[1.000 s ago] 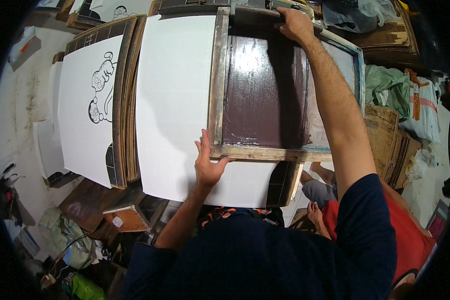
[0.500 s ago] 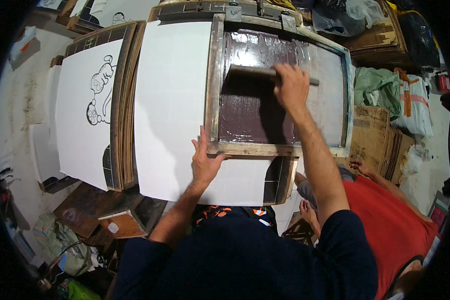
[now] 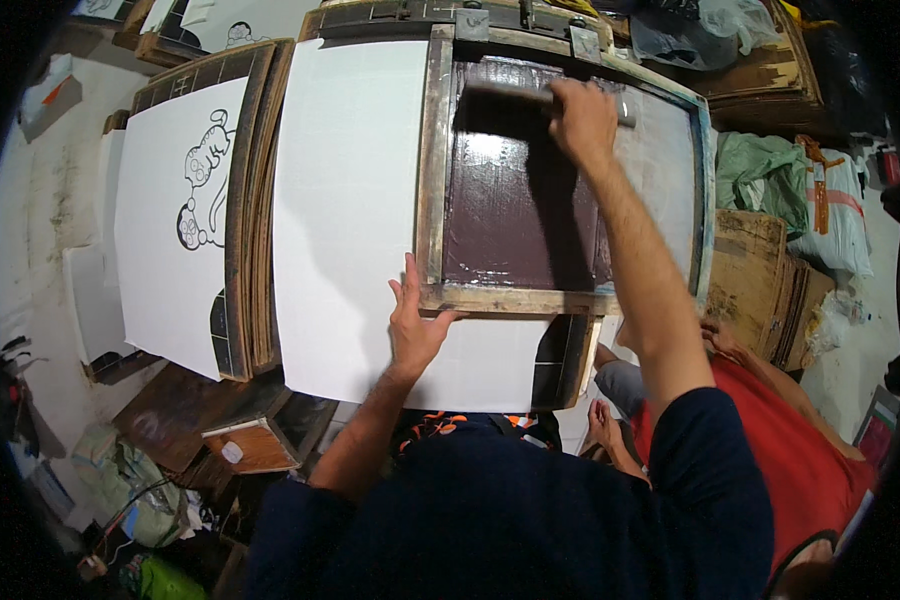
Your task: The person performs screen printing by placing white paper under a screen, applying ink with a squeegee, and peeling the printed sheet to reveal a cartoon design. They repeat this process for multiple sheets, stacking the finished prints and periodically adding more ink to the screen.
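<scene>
Bench point(image 3: 370, 395): long print surface running left to right, seen from above; dark where bare at its near edge.

White sheet point(image 3: 350, 200): large, blank, lying flat across the middle of the bench, its right part under the screen.

Printed sheet point(image 3: 170, 230): on a neighbouring board toward the left end of the bench, bearing a black outline cartoon figure; this one reads as finished.

Screen frame point(image 3: 435, 180): wooden, hinged at the far edge of the bench, lowered flat onto the white sheet. Its mesh point(image 3: 510, 210) is coated in dark glossy ink over the left and near parts, paler and greyer toward the right.

Squeegee point(image 3: 505, 92): long bar lying across the mesh near the far edge of the frame.

Right hand point(image 3: 582, 118): grip closed around the squeegee, arm stretched out over the mesh.

Left hand point(image 3: 415, 320): open, palm down, fingers spread on the frame's near left corner, pressing it onto the sheet.

Other person point(image 3: 770, 440): red garment, seated low beyond the near right corner of the bench, hands apart from the work.

Progress, as judged: ink is spread and the screen is down; the sheet beneath has yet to be uncovered and lifted off.
</scene>
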The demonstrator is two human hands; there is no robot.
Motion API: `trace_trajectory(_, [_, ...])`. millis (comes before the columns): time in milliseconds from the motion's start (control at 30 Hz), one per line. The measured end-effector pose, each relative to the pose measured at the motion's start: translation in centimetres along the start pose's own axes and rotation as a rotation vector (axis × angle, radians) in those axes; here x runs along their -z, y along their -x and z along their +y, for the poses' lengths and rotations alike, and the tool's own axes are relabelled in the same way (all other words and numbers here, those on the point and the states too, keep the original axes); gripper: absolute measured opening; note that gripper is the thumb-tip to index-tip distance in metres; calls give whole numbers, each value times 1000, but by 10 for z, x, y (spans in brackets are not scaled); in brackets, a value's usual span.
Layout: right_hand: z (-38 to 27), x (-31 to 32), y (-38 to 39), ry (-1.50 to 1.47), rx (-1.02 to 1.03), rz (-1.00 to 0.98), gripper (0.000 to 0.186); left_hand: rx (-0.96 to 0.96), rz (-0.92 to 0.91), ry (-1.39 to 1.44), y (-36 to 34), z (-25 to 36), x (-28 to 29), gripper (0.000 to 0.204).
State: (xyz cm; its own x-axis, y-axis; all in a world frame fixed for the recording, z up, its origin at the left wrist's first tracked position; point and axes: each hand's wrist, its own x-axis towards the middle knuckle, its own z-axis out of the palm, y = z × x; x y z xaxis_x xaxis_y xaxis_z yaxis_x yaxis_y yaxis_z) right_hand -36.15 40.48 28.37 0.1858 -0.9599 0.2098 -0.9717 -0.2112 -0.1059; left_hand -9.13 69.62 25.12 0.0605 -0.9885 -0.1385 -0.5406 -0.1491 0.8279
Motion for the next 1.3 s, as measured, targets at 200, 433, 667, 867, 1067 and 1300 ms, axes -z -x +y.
trace_trajectory(200, [-64,68,182,-127,-9,-99,53,-24,-26,25,-1,-4,-1,121])
trace_trajectory(433, [-105,115,252,-171,-17,78,51,-82,52,205,-6,39,24,112])
trace_trajectory(667, [-78,237,145,32,162,526,44,-401,187,557,-36,184,103,118])
trace_trajectory(867, [-71,342,36,10,64,549,49,-508,305,338,-116,83,185,83])
trace_trajectory(1067, [-68,381,-17,-42,43,489,59,291,339,-831,19,-219,300,44])
trace_trajectory(1300, [-50,402,-56,22,-57,399,76,144,271,-724,120,-290,317,58])
